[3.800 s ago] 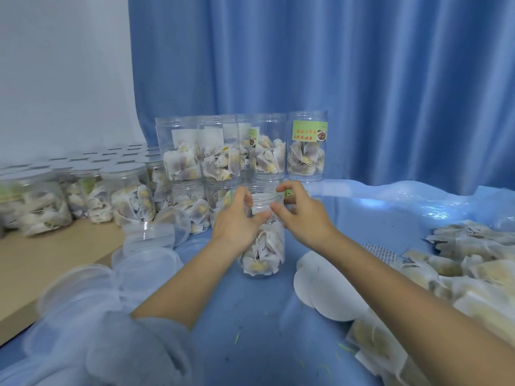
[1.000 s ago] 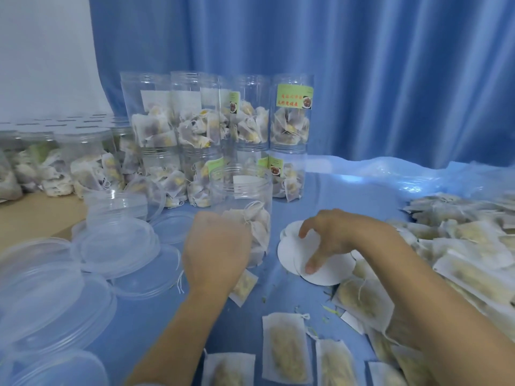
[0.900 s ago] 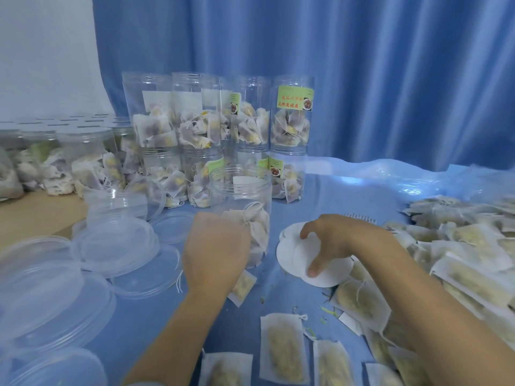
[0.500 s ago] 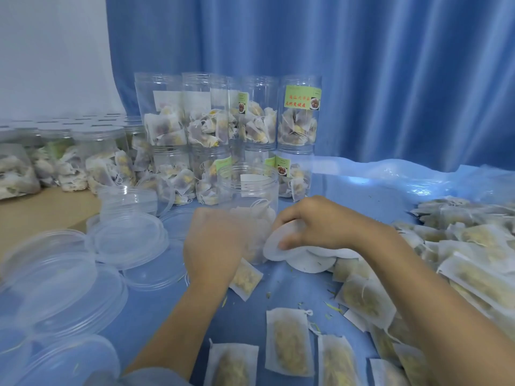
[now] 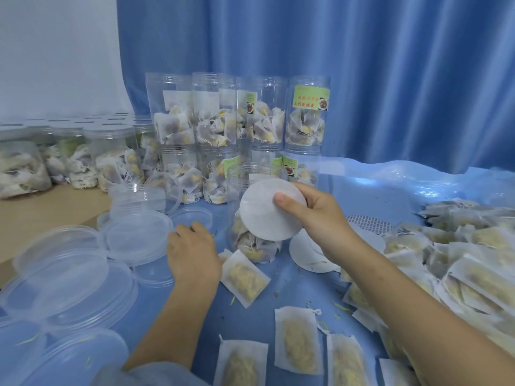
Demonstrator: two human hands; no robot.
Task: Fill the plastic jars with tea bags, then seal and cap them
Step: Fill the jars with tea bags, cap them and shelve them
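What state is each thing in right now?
Front jar: upright, holding tea bags, uncapped.
Seal disc: pinched in right hand, lifted beside the jar.
Left hand: empty, reaching toward lids.
Lids: loose, off jars.
Stacked jars: holding tea bags.

green jar labels [image 5: 310,98] — red characters, too blurred to read

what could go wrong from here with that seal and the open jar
The right hand pinches the white seal disc by one edge, tilted in front of the open jar, so it could land crooked. The left hand is off the jar, near the clear lids, so pressing down may tip it. Loose tea bags crowd its base.
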